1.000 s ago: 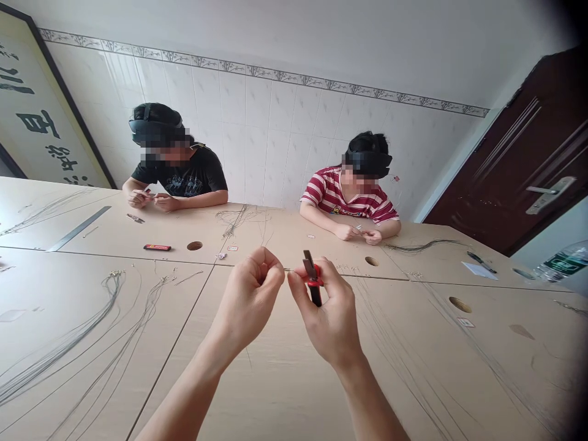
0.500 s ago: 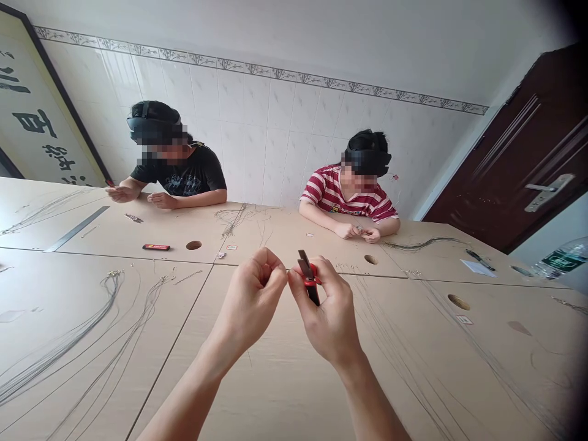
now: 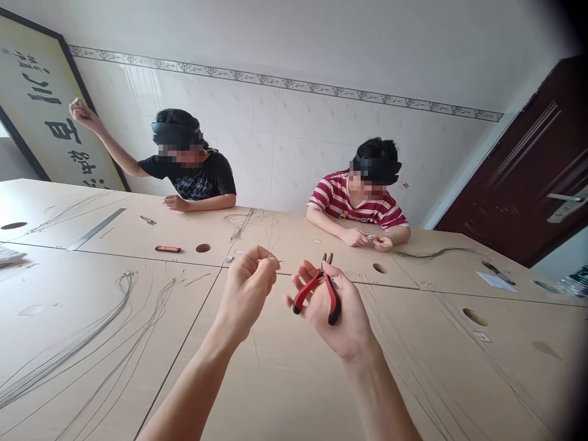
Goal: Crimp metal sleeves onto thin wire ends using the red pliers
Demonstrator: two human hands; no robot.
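My left hand is closed in a pinch, thumb against the bent forefinger. A thin wire trails below it, and a tiny tip pokes out past the fingertips; most of the piece is hidden by the fingers. To its right, palm turned up, my right hand holds small pliers with red-and-black handles. Their handles are spread and the narrow jaws point away from me. The two hands are apart, both above the tabletop.
Bundles of thin wires lie at the left, with looser strands at the right. Farther off are a metal ruler, a red-and-black box cutter, a pen and round table holes. Two people sit opposite; one raises an arm.
My right hand has turned palm up and moved away from my left, and the pliers' handles now show spread. The person at far left has lifted an arm. The view has shifted slightly.
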